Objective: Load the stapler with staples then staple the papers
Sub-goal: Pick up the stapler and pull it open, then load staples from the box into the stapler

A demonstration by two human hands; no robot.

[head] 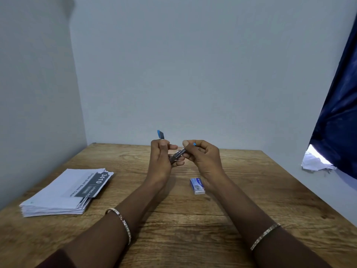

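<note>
Both hands hold a small stapler [177, 154] above the middle of the wooden table [193, 219]. Its metal channel shows between the hands, and a blue part sticks up above my left hand [161, 160]. My left hand grips the stapler's near end. My right hand [201, 157] pinches its far end, where a bit of blue shows. A small blue-and-white staple box [197, 186] lies on the table just under my right wrist. A stack of papers [63, 192] rests at the table's left side, with a dark printed sheet on top.
Pale walls close off the table at the back and left. A dark blue curtain [340, 113] hangs at the right, with crumpled white paper [314, 161] below it. Both forearms wear thin bangles.
</note>
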